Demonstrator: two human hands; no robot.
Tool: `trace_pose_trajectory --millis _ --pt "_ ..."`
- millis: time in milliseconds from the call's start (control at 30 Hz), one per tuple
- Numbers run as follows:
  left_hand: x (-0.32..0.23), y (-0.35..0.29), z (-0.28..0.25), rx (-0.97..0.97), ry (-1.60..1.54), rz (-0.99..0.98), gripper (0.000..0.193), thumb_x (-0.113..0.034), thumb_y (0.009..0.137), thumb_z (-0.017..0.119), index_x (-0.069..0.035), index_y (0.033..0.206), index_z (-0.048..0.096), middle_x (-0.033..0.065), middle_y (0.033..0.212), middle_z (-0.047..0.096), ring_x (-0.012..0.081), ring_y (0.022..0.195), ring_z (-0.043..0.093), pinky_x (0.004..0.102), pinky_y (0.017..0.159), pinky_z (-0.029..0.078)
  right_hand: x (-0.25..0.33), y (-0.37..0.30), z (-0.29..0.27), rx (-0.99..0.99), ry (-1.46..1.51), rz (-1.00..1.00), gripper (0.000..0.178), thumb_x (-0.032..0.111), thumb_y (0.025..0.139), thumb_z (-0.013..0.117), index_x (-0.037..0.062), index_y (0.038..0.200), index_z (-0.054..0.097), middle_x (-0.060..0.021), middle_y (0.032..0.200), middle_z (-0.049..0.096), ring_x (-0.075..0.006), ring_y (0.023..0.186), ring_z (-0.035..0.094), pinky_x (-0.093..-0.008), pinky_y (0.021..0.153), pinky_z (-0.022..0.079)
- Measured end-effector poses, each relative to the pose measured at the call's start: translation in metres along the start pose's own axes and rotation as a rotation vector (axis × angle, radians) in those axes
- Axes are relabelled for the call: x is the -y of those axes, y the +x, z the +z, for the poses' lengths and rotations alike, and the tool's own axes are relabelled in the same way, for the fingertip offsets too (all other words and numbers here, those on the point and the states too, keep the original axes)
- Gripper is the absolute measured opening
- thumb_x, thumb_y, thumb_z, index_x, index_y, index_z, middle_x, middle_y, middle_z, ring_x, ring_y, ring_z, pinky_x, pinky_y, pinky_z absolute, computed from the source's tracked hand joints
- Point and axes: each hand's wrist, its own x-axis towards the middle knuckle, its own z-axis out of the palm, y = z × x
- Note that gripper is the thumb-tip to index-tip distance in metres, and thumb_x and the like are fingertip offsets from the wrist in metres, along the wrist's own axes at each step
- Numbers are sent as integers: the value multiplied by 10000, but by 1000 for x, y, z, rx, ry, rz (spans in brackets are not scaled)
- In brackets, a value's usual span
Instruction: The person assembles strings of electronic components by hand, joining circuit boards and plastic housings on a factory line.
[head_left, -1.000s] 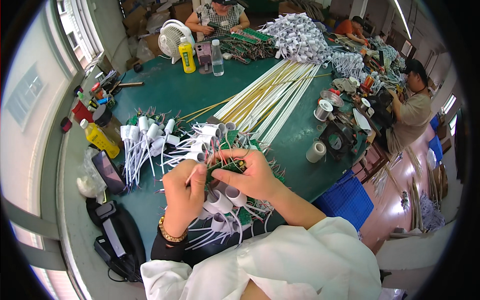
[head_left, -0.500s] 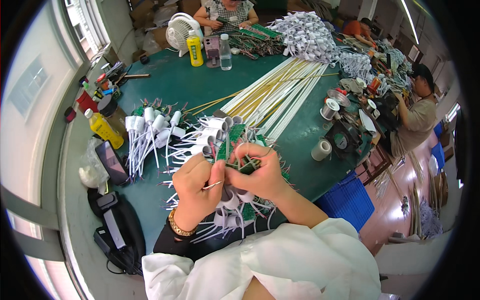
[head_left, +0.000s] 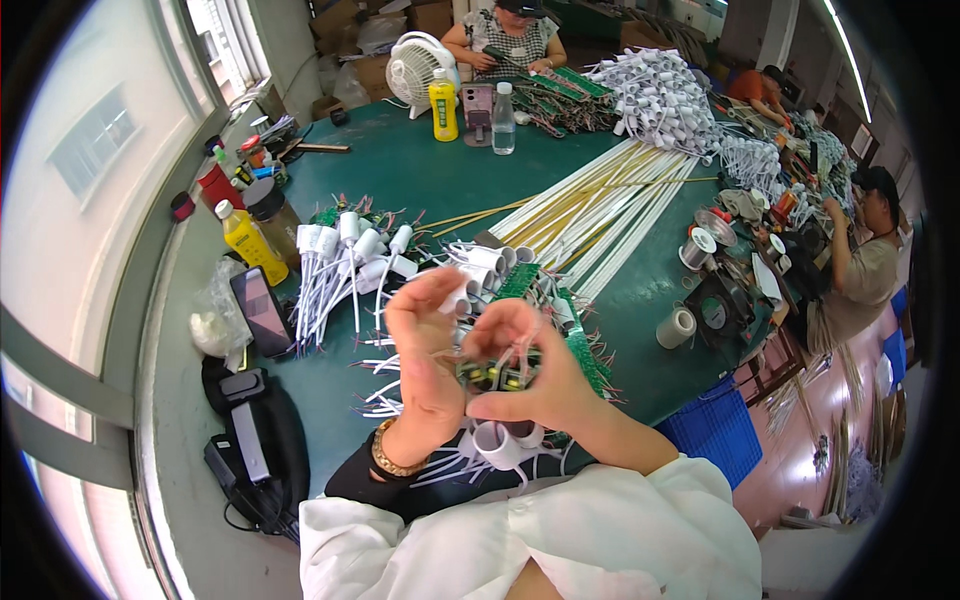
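One green table (head_left: 390, 168), white fan (head_left: 421, 75) at far edge, window (head_left: 95, 150) left; right grip (head_left: 550, 376) pinches circuit board (head_left: 497, 376), left grip (head_left: 427, 365) loosely spread.

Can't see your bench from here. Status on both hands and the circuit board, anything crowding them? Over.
Right hand gripping circuit board. Left hand open beside it, contact unclear. White cups crowded underneath.
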Motion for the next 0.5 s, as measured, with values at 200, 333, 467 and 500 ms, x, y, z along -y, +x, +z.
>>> trace_pose_trajectory --millis 200,333,467,500 --pt "-32 -38 31 212 -413 -545 818 -320 799 710 -25 1354 186 160 1301 397 233 1212 416 380 994 360 44 4 -16 -228 345 -341 733 -8 685 731 37 1315 358 -66 977 533 -130 874 560 -263 759 470" --pt "-34 -33 15 304 -581 -883 877 -317 773 737 -30 1380 173 172 1229 464 255 1058 554 378 925 435 34 0 -13 -387 516 -490 763 19 697 747 49 1334 327 -69 1022 518 -146 873 558 -274 768 476" --pt "-37 -31 11 552 -540 -950 755 -150 854 654 -17 1382 131 142 1235 443 206 1035 564 343 843 484 13 -2 -30 -536 363 -524 813 49 705 757 55 1364 282 -65 1039 503 -148 849 560 -271 747 478" --pt "-48 -30 24 562 -405 -899 733 -171 875 626 -29 1389 122 134 1151 493 184 878 604 295 777 501 9 -4 -33 -533 312 -550 823 50 703 759 53 1368 276 -69 1037 505 -147 842 562 -267 730 478"
